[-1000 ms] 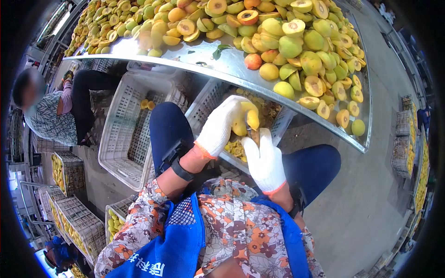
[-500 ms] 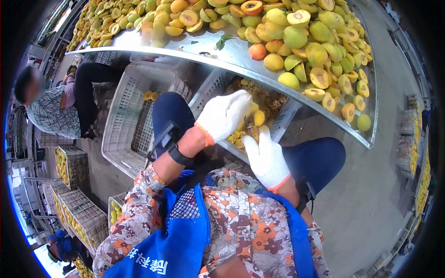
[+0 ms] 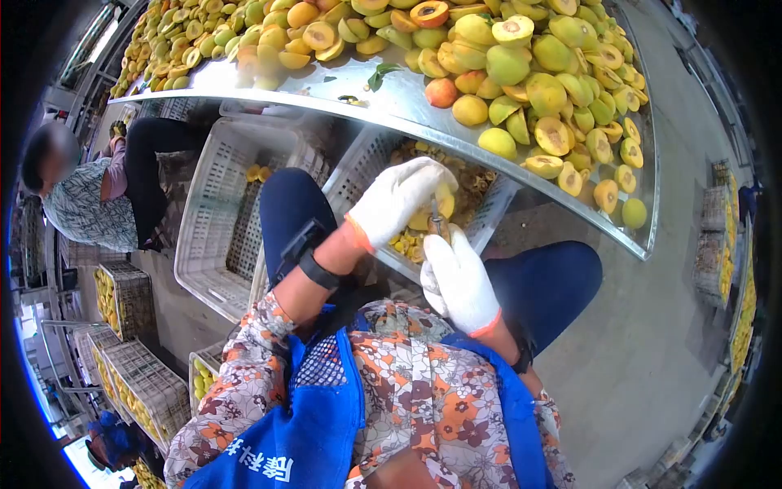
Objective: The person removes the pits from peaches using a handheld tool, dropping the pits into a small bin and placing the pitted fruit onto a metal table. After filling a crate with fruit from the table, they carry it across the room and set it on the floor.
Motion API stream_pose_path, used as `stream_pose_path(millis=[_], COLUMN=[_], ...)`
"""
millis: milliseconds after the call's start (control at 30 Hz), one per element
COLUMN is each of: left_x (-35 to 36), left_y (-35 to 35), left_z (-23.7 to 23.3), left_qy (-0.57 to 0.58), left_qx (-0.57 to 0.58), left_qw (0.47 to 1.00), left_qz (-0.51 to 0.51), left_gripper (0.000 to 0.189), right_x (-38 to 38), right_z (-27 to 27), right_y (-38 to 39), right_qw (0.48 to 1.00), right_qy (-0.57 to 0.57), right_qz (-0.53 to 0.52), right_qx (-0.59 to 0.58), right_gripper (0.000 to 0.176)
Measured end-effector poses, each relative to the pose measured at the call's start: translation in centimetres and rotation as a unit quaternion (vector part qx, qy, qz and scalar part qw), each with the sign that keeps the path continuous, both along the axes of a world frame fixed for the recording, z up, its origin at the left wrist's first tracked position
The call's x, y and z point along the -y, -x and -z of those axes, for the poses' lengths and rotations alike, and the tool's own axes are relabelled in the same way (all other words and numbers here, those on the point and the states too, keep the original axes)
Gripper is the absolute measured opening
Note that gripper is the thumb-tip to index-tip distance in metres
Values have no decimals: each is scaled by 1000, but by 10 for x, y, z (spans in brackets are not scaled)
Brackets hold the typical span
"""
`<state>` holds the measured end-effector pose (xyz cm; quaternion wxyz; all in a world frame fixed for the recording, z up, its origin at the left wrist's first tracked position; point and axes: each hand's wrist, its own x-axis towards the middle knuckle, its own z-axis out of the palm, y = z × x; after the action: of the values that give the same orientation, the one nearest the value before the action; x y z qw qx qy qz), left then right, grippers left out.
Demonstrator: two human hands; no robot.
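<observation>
My left hand [image 3: 399, 200], in a white knit glove, is closed around a yellow peach half [image 3: 445, 205] above a crate. Below it, my gloved right hand [image 3: 458, 281] grips a small pitting tool [image 3: 438, 223]; its metal tip is up against the fruit, and its handle is mostly hidden by my fingers. Under both hands, a light grey crate [image 3: 498, 213] between my knees holds brownish scraps and yellow peach pieces [image 3: 410, 244]. Just beyond is a metal table [image 3: 391, 96] piled with halved and whole peaches [image 3: 546, 95].
Left of my knee stands a white crate [image 3: 213, 200] with a few peach pieces in it. Another person [image 3: 90, 196] sits farther left. Filled crates [image 3: 134, 383] line the lower left. The table's metal edge [image 3: 570, 204] runs close past my hands.
My right hand has turned and moved slightly left, bringing the tool's metal tip up to the fruit in my left hand. My left hand has shifted slightly. The camera view has moved a little.
</observation>
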<state>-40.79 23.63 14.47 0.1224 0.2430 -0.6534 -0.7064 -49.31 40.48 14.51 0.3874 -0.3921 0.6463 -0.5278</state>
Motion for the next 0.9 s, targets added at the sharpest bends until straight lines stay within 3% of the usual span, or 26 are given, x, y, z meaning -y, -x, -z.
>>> stream_pose_path(millis=[33, 67, 133, 167, 233, 267, 300, 367, 400, 433, 500, 600, 700, 767, 867, 900], left_x=[7, 2, -14, -18, -30, -27, -24, -21, -23, -26, -30, -25, -33, -39, -29, -27], left_y=[-2, -2, 0, -3, -4, -4, -4, -3, -2, -3, -5, -1, -1, -3, -3, -3], left_z=[5, 7, 8, 2, 17, 23, 30, 34, 29, 23, 13, 17, 17, 22, 33, 37], left_qy=[-20, -19, -22, -34, -6, 25, 26, 4, 27, 29, 149, 128, 118, 202, 144, 147], left_qx=[14, 14, -95, -82, -86, -68, -71, -30, -4, -5, 30, 101, 145, 129, 121, 119], left_qw=[999, 999, 993, 994, 987, 988, 988, 993, 991, 991, 979, 980, 973, 958, 974, 973], left_qz=[43, 43, -66, -71, -134, -136, -133, -115, -130, -131, -139, -114, -135, -155, -128, -133], left_gripper=[36, 36, 40, 36, 29, 24, 24, 22, 22, 22, 22, 26, 30, 32, 33, 33], right_x=[1, 1, 3, 3, -5, -5, -7, -7, -2, -1, -3, -6, -7, -8, -5, -5], right_z=[-11, -8, -5, -2, 30, 26, 25, 20, 3, 3, 6, 7, 16, 15, 6, 7], right_y=[0, 1, 4, 4, -1, -3, -5, -7, -9, -9, -9, -9, -12, -11, -6, -5], right_qw=[908, 907, 917, 926, 973, 974, 974, 948, 866, 866, 853, 834, 865, 871, 809, 810], right_qy=[-126, -105, -99, -97, -111, -153, -151, -86, -85, -83, -78, -115, -128, -122, -135, -134], right_qz=[10, 4, 12, 22, -28, -46, -42, -47, 13, 11, -6, 5, 4, -13, -9, -14], right_qx=[398, 407, 385, 365, 201, 163, 160, 302, 493, 492, 516, 540, 485, 475, 573, 570], right_gripper=[18, 20, 17, 18, 35, 54, 54, 34, 12, 12, 14, 15, 14, 15, 22, 22])
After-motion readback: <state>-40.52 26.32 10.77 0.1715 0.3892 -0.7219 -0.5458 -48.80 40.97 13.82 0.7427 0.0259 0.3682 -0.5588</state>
